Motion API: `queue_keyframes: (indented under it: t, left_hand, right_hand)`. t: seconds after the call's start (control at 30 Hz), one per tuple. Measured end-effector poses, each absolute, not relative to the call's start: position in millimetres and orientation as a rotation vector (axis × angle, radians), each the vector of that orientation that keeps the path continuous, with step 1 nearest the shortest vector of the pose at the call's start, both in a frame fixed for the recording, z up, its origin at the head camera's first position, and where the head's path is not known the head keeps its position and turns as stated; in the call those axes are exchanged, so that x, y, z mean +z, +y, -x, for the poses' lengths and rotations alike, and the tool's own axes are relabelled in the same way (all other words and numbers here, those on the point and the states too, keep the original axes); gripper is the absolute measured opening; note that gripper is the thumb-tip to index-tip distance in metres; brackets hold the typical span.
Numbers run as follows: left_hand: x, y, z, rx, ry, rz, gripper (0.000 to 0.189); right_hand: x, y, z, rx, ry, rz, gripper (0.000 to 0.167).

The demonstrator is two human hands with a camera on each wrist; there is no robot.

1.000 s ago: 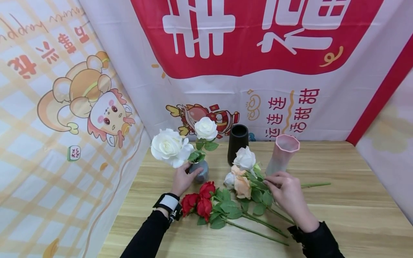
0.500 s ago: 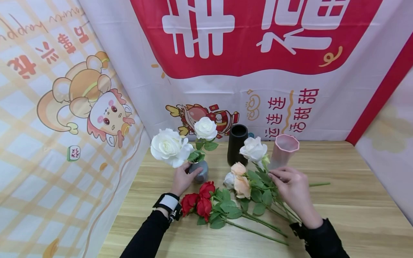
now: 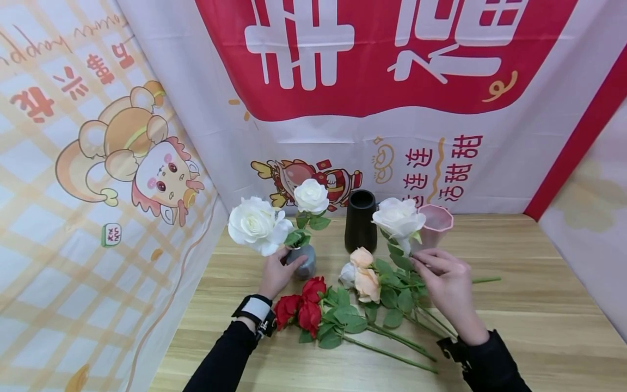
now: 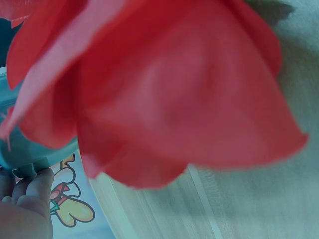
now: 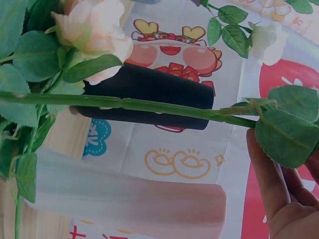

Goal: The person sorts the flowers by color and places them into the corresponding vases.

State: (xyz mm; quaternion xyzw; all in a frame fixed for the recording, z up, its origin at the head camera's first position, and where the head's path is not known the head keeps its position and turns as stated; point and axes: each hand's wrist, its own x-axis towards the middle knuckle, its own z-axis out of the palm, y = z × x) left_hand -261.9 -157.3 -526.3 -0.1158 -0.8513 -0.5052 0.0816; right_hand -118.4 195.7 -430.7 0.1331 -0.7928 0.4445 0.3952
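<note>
My left hand [image 3: 279, 272] grips a small grey-blue vase [image 3: 305, 262] that holds two white roses [image 3: 258, 224]. In the left wrist view, a red rose [image 4: 189, 94] covers much of the frame, with fingers on the vase at the lower left. My right hand [image 3: 443, 280] pinches the stem [image 5: 144, 105] of another white rose [image 3: 399, 218] just below its bloom. That rose is raised, its bloom overlapping the pink vase [image 3: 433, 226]. Peach roses [image 3: 367, 280] and a white bloom [image 3: 348, 275] lie on the table below it.
A tall black vase [image 3: 361, 223] stands at the back, left of the pink one. Several red roses [image 3: 309, 316] lie in front, their green stems [image 3: 392, 354] pointing right. A printed cloth backdrop [image 3: 303, 136] rises behind the wooden table [image 3: 529, 326].
My right hand has lifted the white rose off the peach ones, moving it up and right until it overlaps the pink vase. The left hand has stayed at the small vase.
</note>
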Motion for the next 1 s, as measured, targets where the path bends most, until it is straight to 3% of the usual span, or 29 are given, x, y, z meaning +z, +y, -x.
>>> queue_keyframes:
  t: [0.53, 0.87, 1.0]
  left_hand:
    - [-524.4, -157.3, 262.4, -1.527, -2.546, 0.321, 0.035]
    - [-523.1, -156.7, 259.2, -1.509, -2.562, 0.316, 0.043]
    - [-523.9, -156.5, 259.6, -1.511, -2.564, 0.311, 0.045]
  right_hand:
    - [-388.6, 172.6, 101.3, 1.306, -1.878, -0.241, 0.019]
    - [-409.8, 183.4, 113.0, 1.474, -1.86, -0.188, 0.016]
    - [-400.7, 181.6, 113.3, 1.492, -1.876, -0.146, 0.012]
